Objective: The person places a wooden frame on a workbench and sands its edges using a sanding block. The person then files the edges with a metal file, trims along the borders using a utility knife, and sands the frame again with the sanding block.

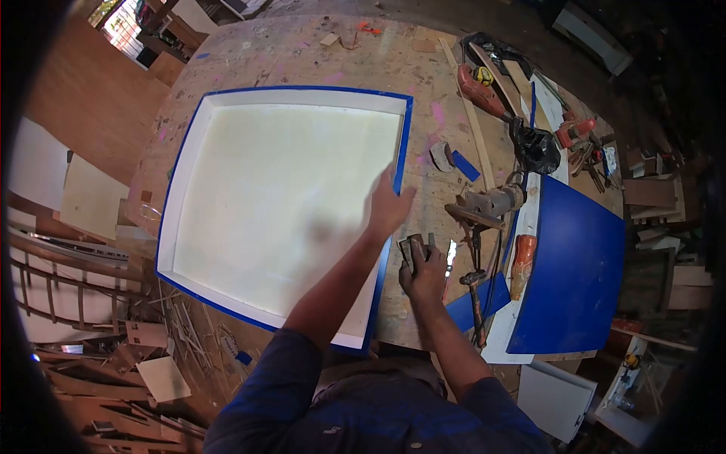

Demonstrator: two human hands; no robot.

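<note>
A large shallow white tray with blue edges (198, 136) lies on the worn wooden workbench (280, 49). My left hand (389, 206) rests over the tray's right edge, thumb apart from the other fingers, with nothing seen in it. Just right of the tray, low on the bench, my right hand (425, 274) has its fingers wrapped round a small dark block (412, 253). A thin light strip (451, 257) lies beside that hand.
Right of my hands are a metal power tool (491, 201), a hammer (474, 280), an orange-handled tool (522, 257) and a blue panel (571, 272). Farther back lie a red drill (478, 91), a tape roll (441, 157) and wood strips. Scrap wood (162, 378) covers the lower left.
</note>
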